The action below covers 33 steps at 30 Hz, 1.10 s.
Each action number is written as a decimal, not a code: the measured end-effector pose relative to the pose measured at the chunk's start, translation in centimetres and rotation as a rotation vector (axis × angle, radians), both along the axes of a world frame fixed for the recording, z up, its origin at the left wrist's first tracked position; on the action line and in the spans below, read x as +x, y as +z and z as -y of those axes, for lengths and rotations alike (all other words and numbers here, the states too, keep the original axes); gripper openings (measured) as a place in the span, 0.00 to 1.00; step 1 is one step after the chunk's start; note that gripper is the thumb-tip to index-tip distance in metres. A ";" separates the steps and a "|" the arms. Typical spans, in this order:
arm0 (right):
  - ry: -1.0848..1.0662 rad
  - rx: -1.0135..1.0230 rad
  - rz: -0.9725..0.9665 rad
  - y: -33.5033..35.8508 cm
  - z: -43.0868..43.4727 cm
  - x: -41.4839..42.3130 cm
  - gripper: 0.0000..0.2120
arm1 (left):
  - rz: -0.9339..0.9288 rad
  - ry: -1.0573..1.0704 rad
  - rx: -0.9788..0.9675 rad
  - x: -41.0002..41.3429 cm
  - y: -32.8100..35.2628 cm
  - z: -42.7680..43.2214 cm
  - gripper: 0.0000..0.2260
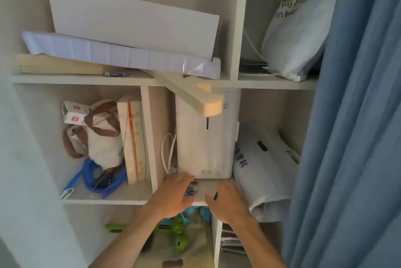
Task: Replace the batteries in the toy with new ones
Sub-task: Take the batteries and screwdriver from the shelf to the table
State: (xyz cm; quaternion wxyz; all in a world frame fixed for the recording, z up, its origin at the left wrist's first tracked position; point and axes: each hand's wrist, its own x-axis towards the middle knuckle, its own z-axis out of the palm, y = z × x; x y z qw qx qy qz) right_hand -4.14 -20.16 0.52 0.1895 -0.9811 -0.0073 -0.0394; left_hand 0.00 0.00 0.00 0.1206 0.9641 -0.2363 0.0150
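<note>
– Blue-and-black batteries are seen on the middle shelf, just in front of the white appliance. Are they held?
– Not plainly. The left hand is spread over them with its fingers nearly straight, touching them or just above; no grip can be made out. The right hand is laid flat beside them, with nothing held.
– And the toy?
– What is taken to be the green toy lies on the shelf below, under the hands.
– What could go wrong?
– Round cells so near the shelf's front edge could be nudged and rolled off if swept rather than pinched. New cells could also be confused with spent ones: a lone battery lies on the upper shelf, and nothing visible tells which is which.
</note>
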 end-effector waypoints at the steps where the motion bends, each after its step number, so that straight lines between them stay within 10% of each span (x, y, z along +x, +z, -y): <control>1: -0.024 -0.028 0.017 -0.4 -0.1 0.6 0.24 | 0.009 -0.016 0.013 0.8 -0.3 -0.1 0.30; 10: -0.153 -0.108 0.064 -1.3 -0.3 3.7 0.05 | 0.235 -0.101 0.271 3.6 -2.1 0.8 0.21; 19: -0.184 0.008 -0.013 -1.4 -0.2 3.0 0.22 | 0.136 -0.099 0.209 3.7 -2.8 1.3 0.13; 25: -0.138 0.211 0.008 -0.5 0.5 -0.1 0.11 | 0.156 -0.049 0.245 1.1 -1.4 1.9 0.08; 33: 0.198 0.331 0.025 1.7 -2.2 -5.0 0.03 | -0.019 0.227 -0.123 -9.0 1.2 -3.7 0.08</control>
